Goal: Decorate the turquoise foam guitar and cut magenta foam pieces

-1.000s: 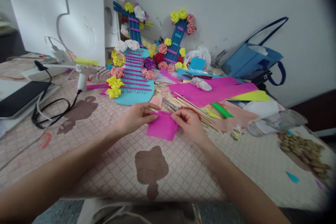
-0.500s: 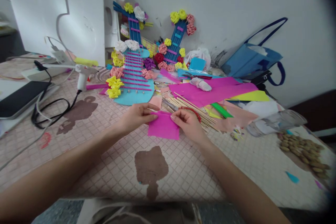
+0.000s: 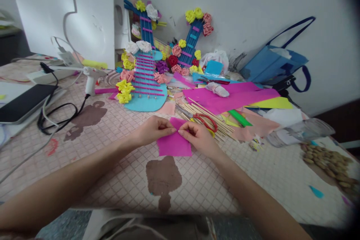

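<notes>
Between my two hands, low over the tiled-pattern tablecloth, is a magenta paper piece (image 3: 174,147). My left hand (image 3: 154,130) pinches it from the left, thumb and forefinger pressed together. From the right, my right hand (image 3: 198,135) pinches the same paper, its fingertips almost touching those of my left hand near the paper's middle. Part of the paper rises behind the fingertips and the rest hangs toward me. Just behind my right hand lie red-handled scissors (image 3: 206,120) on a bundle of thin wooden sticks (image 3: 225,129).
Behind stand a blue paper guitar (image 3: 149,101) with paper flowers and a second blue neck (image 3: 191,41). A white glue gun (image 3: 90,82) and black cable are left. Magenta sheets (image 3: 239,97), a glass jar (image 3: 300,132) and peanuts (image 3: 326,161) lie right.
Both hands have moved closer together, from the paper's upper corners to its middle. The paper's top now stands up behind the fingertips. The view has shifted slightly.
</notes>
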Tool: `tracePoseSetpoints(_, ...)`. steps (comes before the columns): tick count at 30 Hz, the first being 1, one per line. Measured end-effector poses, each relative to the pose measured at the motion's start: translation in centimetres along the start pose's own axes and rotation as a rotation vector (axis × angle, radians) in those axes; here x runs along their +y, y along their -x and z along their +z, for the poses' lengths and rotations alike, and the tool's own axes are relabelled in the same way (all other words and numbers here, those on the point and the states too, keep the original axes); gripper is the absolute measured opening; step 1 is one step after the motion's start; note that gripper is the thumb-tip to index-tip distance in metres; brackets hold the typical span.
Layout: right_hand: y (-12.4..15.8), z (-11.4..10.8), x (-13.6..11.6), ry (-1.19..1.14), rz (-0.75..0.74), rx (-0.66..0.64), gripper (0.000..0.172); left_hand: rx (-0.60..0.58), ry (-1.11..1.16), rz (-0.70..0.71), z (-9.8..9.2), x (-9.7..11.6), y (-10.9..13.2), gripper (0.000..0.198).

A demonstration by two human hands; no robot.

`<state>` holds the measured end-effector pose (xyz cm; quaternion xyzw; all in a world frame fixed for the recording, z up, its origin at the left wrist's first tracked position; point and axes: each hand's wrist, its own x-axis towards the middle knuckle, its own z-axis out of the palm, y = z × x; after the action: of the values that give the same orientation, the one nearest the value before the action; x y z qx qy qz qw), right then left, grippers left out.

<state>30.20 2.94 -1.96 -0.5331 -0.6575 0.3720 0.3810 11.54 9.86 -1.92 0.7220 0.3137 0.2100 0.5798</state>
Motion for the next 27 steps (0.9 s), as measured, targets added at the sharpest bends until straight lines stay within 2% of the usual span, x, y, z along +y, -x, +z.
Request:
tracePoseSetpoints(4,-0.1,-0.1,0.0,0.028,-0.008,0.052,0.016,0.062,-0.074,0.014,-0.1,0.2,0.1,0.026)
tracePoseSetpoints(7,-0.2,-0.3,0.2,0.051,-0.007,0.061,0.017,0.044,-0.086,0.016,-0.5,0.0,0.0,0.025)
tracePoseSetpoints(13,-0.4,-0.7,1.0,0.066,0.009,0.102,0.021,-0.066,0.105,-0.094,-1.9,-0.3,-0.3,0.024)
tracePoseSetpoints(18,-0.4,-1.0,1.2,0.064,-0.010,0.143,0.021,-0.059,0.284,-0.142,-2.1,0.0,-0.2,0.027)
tracePoseSetpoints(23,-0.4,-1.2,1.1,0.059,-0.019,0.162,0.022,0.002,0.306,-0.167,-2.0,0.0,-0.2,0.028)
tracePoseSetpoints(27,-0.4,-1.3,1.1,0.059,-0.014,0.168,0.022,0.002,0.329,-0.188,-2.1,0.1,-0.3,0.028)
